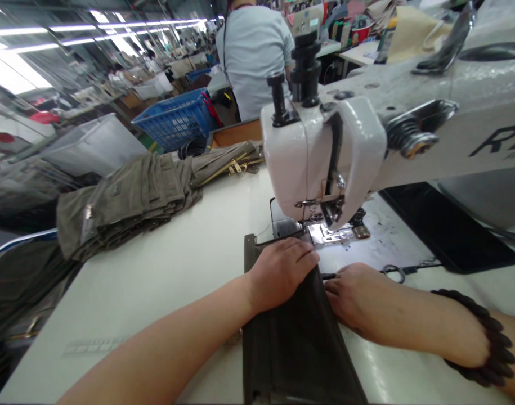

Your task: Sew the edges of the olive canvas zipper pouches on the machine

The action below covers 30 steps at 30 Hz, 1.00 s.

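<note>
A long dark piece of material (295,343) lies on the white table, its far end beside the presser foot and metal plate (325,232) of a white sewing machine (286,163). Across its upper part rests my left hand (282,273), fingers bent together and pressed on the material. My right hand (354,298) is at the material's right edge, its fingers curled around a thin dark object (328,276) of which only the tip shows. A beaded bracelet (489,343) circles my right wrist.
Stacked olive fabric pieces with zippers (134,191) lie along the table's left edge. A black flat panel (451,230) and small scissors handle (394,273) are on the right. Behind stand a blue crate (177,121) and a person in a light shirt (255,56).
</note>
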{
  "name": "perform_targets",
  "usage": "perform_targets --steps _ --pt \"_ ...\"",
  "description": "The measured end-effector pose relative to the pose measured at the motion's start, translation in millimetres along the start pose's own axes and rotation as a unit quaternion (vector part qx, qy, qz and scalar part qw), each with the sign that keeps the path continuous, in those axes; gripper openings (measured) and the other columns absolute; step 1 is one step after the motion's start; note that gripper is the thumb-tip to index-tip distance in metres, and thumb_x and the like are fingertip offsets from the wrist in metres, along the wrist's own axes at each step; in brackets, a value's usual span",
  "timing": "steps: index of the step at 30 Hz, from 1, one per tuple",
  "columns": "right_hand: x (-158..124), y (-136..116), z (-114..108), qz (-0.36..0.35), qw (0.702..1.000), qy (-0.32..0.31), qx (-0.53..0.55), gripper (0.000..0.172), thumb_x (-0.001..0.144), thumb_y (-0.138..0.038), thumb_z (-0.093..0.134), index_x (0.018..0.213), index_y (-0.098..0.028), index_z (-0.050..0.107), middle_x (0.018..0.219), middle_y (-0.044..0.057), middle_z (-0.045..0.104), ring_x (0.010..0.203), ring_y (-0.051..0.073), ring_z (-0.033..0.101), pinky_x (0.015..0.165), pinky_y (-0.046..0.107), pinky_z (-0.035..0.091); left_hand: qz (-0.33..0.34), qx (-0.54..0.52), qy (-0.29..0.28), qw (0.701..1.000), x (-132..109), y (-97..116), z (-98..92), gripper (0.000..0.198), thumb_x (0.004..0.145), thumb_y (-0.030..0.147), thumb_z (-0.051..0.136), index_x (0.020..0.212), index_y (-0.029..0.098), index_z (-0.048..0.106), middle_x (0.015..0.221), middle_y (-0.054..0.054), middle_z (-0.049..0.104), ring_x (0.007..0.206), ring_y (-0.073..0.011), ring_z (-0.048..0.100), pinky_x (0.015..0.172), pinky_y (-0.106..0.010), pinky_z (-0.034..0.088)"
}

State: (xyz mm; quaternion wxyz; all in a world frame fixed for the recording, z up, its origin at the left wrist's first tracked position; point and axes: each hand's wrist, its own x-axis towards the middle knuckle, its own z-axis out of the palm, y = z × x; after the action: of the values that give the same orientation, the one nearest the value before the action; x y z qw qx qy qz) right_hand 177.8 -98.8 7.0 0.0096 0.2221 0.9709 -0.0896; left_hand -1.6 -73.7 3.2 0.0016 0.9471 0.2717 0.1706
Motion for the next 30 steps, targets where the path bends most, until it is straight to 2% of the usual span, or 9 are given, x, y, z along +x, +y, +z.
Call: perform_targets --steps 3,11,19,21,23,25,27,28,30 --pt "-0.2 -0.7 -0.6 -0.004 1.000 0.003 -0.006 0.013 0.066 -0.004 0.048 0.068 -0.016 0.052 0.061 0.000 0.058 0.047 0.015 0.049 0.043 0.030 0.018 0.008 0.017 -0.048 0.999 2.0 5.5 -4.3 0.018 0.086 0.012 0.039 0.089 0.009 0.057 0.093 -0.010 0.062 0.091 -0.0180 0.057 0.084 -0.030 0.047" --pt "2.9 -1.0 -0.6 0.006 1.000 0.007 -0.013 0.015 0.064 -0.003 0.045 0.067 -0.016 0.050 0.060 0.002 0.059 0.048 0.016 0.051 0.045 0.029 0.021 0.021 0.055 -0.103 0.993 5.5 9.0 -8.9 0.018 0.086 0.012 0.038 0.089 0.008 0.056 0.097 -0.013 0.062 0.097 -0.0190 0.055 0.090 -0.030 0.043" --pt "2.5 -2.6 1.3 0.026 0.999 0.035 -0.019 0.017 0.063 -0.002 0.043 0.062 -0.016 0.052 0.059 0.003 0.058 0.046 0.017 0.051 0.044 0.029 0.027 -0.032 0.041 -0.108 0.993 -0.6 16.0 -6.3 0.027 0.085 0.014 0.038 0.105 0.004 0.053 0.114 -0.016 0.055 0.110 -0.0216 0.049 0.097 -0.032 0.038" --pt "0.9 -4.0 3.5 0.010 0.999 0.044 -0.005 0.019 0.064 -0.001 0.041 0.064 -0.016 0.053 0.061 0.004 0.058 0.049 0.017 0.052 0.046 0.029 0.031 -0.046 0.013 -0.089 0.995 -8.0 16.3 -10.1 0.029 0.086 0.014 0.037 0.109 0.006 0.051 0.117 -0.013 0.054 0.111 -0.0213 0.048 0.097 -0.032 0.038" --pt "-0.9 -4.5 4.8 -0.009 0.999 0.041 0.018 0.020 0.066 -0.001 0.040 0.066 -0.016 0.053 0.062 0.004 0.058 0.052 0.017 0.053 0.048 0.029 0.034 -0.108 -0.019 -0.042 0.993 -18.5 9.4 -16.9 0.027 0.086 0.014 0.036 0.108 0.010 0.051 0.113 -0.011 0.057 0.107 -0.0195 0.051 0.094 -0.033 0.041" --pt "-2.4 -4.0 5.2 -0.013 0.999 0.030 0.042 0.020 0.068 -0.002 0.039 0.068 -0.016 0.053 0.063 0.004 0.057 0.054 0.016 0.054 0.050 0.028 0.036 -0.255 -0.046 0.023 0.965 -30.9 -4.6 -24.9 0.024 0.085 0.016 0.041 0.106 0.013 0.052 0.102 -0.009 0.060 0.095 -0.0185 0.057 0.086 -0.035 0.046" --pt "-3.6 -3.1 5.1 -0.001 0.998 0.017 0.061 0.020 0.070 -0.003 0.040 0.070 -0.016 0.054 0.064 0.003 0.057 0.055 0.016 0.055 0.051 0.028 0.037 -0.417 -0.103 0.059 0.901 -43.0 -21.3 -31.2 0.025 0.081 0.019 0.051 0.105 0.013 0.052 0.091 -0.008 0.061 0.078 -0.0176 0.060 0.073 -0.035 0.050" --pt "-4.0 -2.8 5.0 0.005 0.998 0.014 0.066 0.020 0.070 -0.003 0.040 0.071 -0.016 0.054 0.064 0.003 0.057 0.055 0.016 0.055 0.050 0.028 0.037 -0.473 -0.162 0.058 0.864 -48.1 -28.9 -32.9 0.030 0.078 0.020 0.054 0.106 0.011 0.051 0.087 -0.007 0.060 0.070 -0.0162 0.060 0.065 -0.033 0.051" --pt "-4.3 -2.3 5.0 0.011 0.997 0.012 0.069 0.021 0.070 -0.002 0.039 0.071 -0.017 0.054 0.064 0.003 0.057 0.054 0.016 0.055 0.050 0.028 0.037 -0.529 -0.311 0.058 0.788 -55.0 -39.9 -33.2 0.043 0.073 0.020 0.058 0.113 0.007 0.046 0.082 -0.005 0.059 0.058 -0.0124 0.057 0.052 -0.026 0.047"
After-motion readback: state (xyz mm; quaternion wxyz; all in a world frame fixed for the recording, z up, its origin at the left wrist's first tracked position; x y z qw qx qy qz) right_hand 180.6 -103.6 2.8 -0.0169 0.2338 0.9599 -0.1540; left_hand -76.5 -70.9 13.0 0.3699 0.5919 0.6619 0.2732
